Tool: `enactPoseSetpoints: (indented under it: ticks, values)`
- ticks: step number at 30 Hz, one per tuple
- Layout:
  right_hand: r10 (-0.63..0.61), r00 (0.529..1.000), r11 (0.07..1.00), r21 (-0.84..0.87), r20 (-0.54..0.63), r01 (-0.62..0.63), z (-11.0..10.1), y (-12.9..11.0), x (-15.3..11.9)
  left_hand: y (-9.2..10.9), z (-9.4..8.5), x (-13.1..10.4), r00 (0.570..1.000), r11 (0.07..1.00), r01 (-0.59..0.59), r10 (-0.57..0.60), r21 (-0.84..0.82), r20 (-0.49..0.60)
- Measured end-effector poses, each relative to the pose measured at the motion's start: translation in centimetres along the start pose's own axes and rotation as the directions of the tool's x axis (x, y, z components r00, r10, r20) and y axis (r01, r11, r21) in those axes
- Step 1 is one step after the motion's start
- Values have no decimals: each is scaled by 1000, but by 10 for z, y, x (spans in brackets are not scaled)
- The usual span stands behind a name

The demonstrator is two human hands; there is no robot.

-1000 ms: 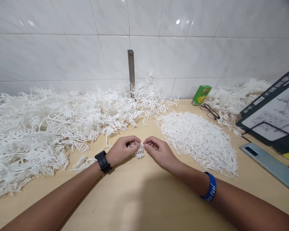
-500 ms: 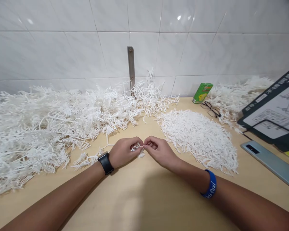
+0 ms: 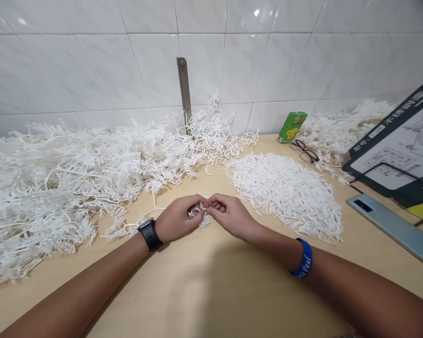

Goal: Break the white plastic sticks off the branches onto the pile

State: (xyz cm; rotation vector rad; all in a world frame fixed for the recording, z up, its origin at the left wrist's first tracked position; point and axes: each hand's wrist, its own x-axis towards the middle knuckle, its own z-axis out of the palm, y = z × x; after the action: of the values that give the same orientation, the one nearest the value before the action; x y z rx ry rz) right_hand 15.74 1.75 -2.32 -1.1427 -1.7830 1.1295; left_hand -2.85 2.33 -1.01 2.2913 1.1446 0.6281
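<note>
Near the middle of the table, my left hand pinches a small white branched plastic piece, which hangs partly below its fingertips. Touching it at the fingertips, my right hand is closed in a pinch on the same piece; the exact contact is too small to make out. A large tangled heap of white branched pieces spreads from the left to the back centre. Right of my hands lies a flatter pile of short white pieces.
A green box and black-framed glasses stand and lie at the back right, beside another white heap. A phone lies at the right, before a dark printed carton. A metal bracket rises against the wall.
The view has shifted slightly, so everything sits a little higher and further left. Both hands stay together, and more of the white piece shows between and below the fingers.
</note>
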Motion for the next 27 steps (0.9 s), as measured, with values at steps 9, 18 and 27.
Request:
enactPoseSetpoints:
  ticks: [9, 18, 27]
  values:
    - [-28, 999, 1000, 8, -22, 28, -2, 3, 1, -2, -3, 3, 998, 993, 62, -64, -97, -22]
    - [-41, 999, 999, 15, -8, 41, 1, 3, 0, -1, -7, 5, 993, 962, 111, -117, -249, -7]
    - [-16, 1000, 1000, -11, -3, 16, -4, -6, -2, -1, -5, 3, 982, 972, 163, -178, -171, -71]
